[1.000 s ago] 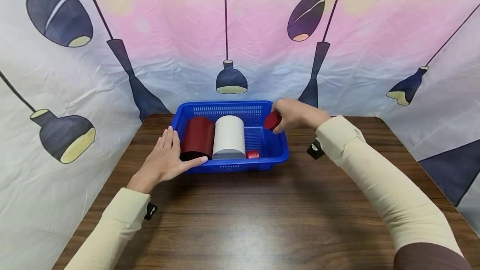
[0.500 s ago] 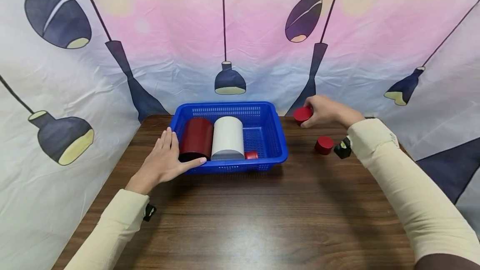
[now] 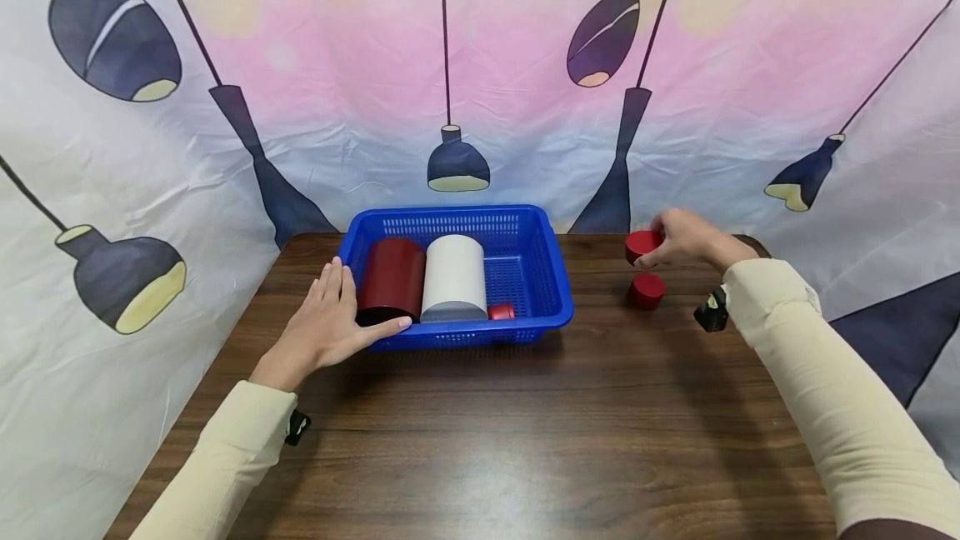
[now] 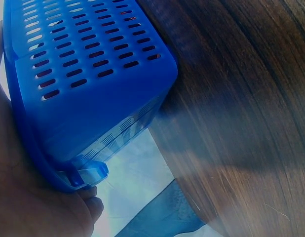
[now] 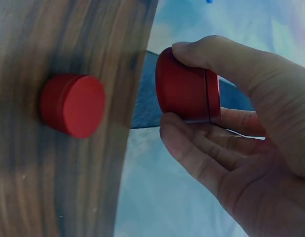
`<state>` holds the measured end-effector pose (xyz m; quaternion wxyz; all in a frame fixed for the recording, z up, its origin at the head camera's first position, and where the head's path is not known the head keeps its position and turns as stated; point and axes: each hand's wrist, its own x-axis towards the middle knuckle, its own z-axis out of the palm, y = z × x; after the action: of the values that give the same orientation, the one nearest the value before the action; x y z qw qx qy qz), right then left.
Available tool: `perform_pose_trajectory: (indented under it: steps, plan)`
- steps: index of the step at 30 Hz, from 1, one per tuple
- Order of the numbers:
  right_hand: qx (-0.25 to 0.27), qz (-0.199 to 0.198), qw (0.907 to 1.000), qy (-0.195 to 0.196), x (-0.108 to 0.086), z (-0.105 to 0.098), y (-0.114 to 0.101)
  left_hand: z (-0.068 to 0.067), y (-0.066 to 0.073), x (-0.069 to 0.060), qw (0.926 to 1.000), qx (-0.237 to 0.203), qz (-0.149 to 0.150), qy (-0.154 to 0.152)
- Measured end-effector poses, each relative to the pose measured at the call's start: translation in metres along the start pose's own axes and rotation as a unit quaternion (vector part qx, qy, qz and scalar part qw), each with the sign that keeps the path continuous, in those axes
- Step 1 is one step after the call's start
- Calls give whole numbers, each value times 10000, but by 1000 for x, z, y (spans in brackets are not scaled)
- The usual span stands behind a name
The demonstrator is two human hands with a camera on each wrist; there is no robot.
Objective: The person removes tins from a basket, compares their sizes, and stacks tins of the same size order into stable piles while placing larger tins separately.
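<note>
A blue plastic basket (image 3: 558,273) holds a dark red cylinder (image 3: 392,277), a white cylinder (image 3: 454,277) and a small red round tin (image 3: 501,312). My left hand (image 3: 318,323) rests on its front left corner with fingers straight, the thumb along the near rim. To the right of the basket, my right hand (image 3: 686,240) pinches another small red round tin (image 5: 187,89) between thumb and fingers, raised off the table. Just nearer than it, a matching red tin (image 3: 647,291) stands on the wooden table, its round top facing up.
The brown wooden table (image 3: 480,440) extends in front of the basket. A printed fabric backdrop (image 3: 345,48) with lamp drawings hangs behind and at both sides. Slotted openings show in the basket wall (image 4: 93,108) in the left wrist view.
My right hand has carried the red tin out from over the basket's right side, rightward to above the table near the standing tin. The left hand stays on the basket.
</note>
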<state>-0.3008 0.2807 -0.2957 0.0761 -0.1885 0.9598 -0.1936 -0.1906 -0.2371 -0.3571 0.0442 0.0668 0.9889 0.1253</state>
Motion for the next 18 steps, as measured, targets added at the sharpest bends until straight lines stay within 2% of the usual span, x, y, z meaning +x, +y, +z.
perform_pose_trajectory:
  steps: [12, 18]
  plan:
    - [373, 572, 9976, -124, -8, 24, 29, 0, 0, 1, 10000, -11, -12, 28]
    - [391, 643, 9970, -157, -10, 36, 35, 0, 0, 0, 10000, 4, -12, -7]
